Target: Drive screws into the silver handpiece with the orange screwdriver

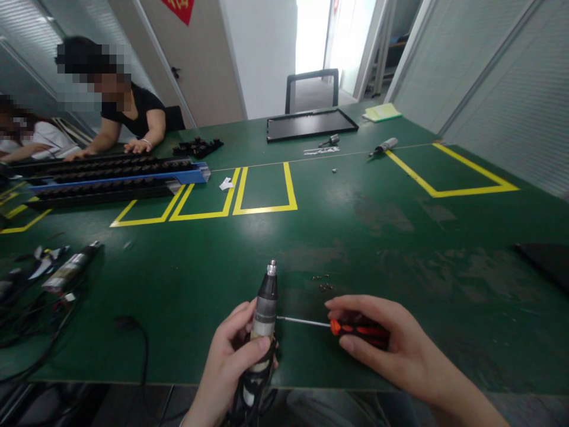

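An electric screwdriver (265, 317), black and silver with its tip pointing away from me, is held in my left hand (242, 347), thumb on top and fingers wrapped round its body. To its right, my right hand (382, 338) has its fingers and thumb around the red and black handle of a hand screwdriver (306, 322). The metal shaft points left and its end is at the side of the electric tool; whether they touch is unclear. Several small screws (325, 286) lie on the green table (200, 279) beyond my hands.
Cables and another electric screwdriver (69, 270) lie at the left. Long black and blue rails (133, 178) stretch before a person (128, 112) at the back left; another person sits farther left. A black frame (311, 124), tools and yellow tape outlines are farther back.
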The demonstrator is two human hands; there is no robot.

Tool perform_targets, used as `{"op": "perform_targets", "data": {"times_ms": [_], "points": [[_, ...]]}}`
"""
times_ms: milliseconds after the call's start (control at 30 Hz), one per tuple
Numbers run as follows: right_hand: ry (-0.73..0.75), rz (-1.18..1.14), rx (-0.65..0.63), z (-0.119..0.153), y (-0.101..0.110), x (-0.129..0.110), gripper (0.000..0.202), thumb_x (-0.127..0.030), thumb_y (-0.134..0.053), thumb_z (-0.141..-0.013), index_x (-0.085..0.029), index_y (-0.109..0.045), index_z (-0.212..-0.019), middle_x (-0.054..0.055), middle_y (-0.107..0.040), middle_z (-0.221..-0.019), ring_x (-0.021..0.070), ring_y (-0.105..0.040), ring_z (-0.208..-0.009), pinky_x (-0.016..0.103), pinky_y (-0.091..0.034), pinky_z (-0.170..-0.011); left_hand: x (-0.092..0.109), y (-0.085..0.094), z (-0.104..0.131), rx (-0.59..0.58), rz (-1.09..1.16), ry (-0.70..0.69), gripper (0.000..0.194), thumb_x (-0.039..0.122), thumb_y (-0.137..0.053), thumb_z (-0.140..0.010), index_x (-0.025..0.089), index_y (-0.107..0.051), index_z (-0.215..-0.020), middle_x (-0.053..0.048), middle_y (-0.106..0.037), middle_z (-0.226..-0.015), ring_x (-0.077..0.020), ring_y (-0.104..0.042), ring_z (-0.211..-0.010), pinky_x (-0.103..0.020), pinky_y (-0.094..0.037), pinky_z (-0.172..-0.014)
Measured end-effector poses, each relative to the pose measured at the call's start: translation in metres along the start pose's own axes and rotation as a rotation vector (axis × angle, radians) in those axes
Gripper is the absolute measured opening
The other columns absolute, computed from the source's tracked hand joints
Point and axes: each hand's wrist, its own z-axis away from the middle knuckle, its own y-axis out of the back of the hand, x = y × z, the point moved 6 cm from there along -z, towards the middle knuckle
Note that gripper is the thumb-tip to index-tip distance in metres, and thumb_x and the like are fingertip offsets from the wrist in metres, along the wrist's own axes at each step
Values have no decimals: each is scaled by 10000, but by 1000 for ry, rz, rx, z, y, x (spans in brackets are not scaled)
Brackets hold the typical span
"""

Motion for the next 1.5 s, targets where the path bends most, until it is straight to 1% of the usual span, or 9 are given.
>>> {"op": "perform_targets", "data": {"times_ms": [133, 233, 533, 800, 900, 1067, 1200, 1333, 1500], "points": [[-75, -82, -41, -2, -4, 3, 325, -263, -510, -986, -159, -704, -1225, 42, -746, -763, 166, -702, -619, 244, -558, -556, 1, 0, 1, 13, -5, 6, 382, 280, -863, -700, 153, -809, -1056, -30, -644, -831, -163, -656, -571, -243, -540, -481], [-68, 9, -35, -5, -5, 2, 296, -234, -519, -961, -147, -735, -1144, 4, -662, -649, 141, -616, -526, 219, -484, -476, 2, -1, 1, 5, -21, 6, 373, 290, -863, -702, 150, -813, -1043, -25, -640, -820, -160, -652, -554, -250, -543, -484], [20, 92, 55, -2, 2, -3, 297, -141, -668, -807, -210, -749, -1084, 46, -731, -865, 184, -709, -740, 255, -568, -653, 0, 0, 0, -11, -5, 8, 346, 281, -862, -712, 178, -819, -1040, -17, -643, -823, -152, -664, -553, -238, -549, -491], [-112, -37, -69, -2, -6, 7, 327, -268, -482, -994, -152, -679, -1227, 13, -692, -687, 141, -611, -533, 225, -474, -479, 1, -2, 0, -9, -7, 10, 381, 291, -866, -707, 160, -811, -1061, -26, -648, -822, -153, -653, -564, -240, -546, -491], [-72, 39, -41, -5, -4, 4, 295, -232, -529, -943, -147, -716, -1154, 6, -664, -655, 142, -593, -534, 223, -454, -472, 2, -2, 0, -17, -1, 11, 368, 296, -868, -710, 163, -814, -1049, -17, -638, -809, -149, -651, -551, -237, -543, -486], [-20, 100, 57, -2, 2, -3, 307, -177, -644, -817, -190, -755, -1103, 36, -720, -798, 178, -696, -677, 254, -558, -608, 2, -2, -1, -30, 3, 4, 338, 317, -865, -721, 160, -813, -1016, -12, -633, -787, -155, -657, -548, -243, -547, -486], [-16, 115, 53, -1, 2, -4, 350, -150, -673, -791, -218, -753, -1125, 42, -734, -865, 194, -714, -738, 270, -581, -657, 2, -2, 0, -23, 5, 4, 325, 303, -858, -718, 157, -808, -1004, -16, -638, -794, -151, -655, -541, -234, -537, -475], [-32, 86, -16, -3, 0, -3, 329, -234, -649, -878, -215, -731, -1197, 41, -736, -865, 188, -707, -729, 268, -565, -642, 2, -2, 0, -7, 6, 10, 326, 292, -854, -717, 167, -808, -1014, -14, -641, -798, -151, -657, -536, -235, -537, -475], [-112, 45, -90, -3, -5, 5, 340, -244, -471, -995, -176, -687, -1249, 4, -699, -673, 158, -639, -586, 237, -481, -527, 1, -1, 0, -18, -17, 6, 381, 296, -855, -714, 160, -807, -1066, -27, -642, -826, -154, -644, -578, -240, -548, -491]]}}
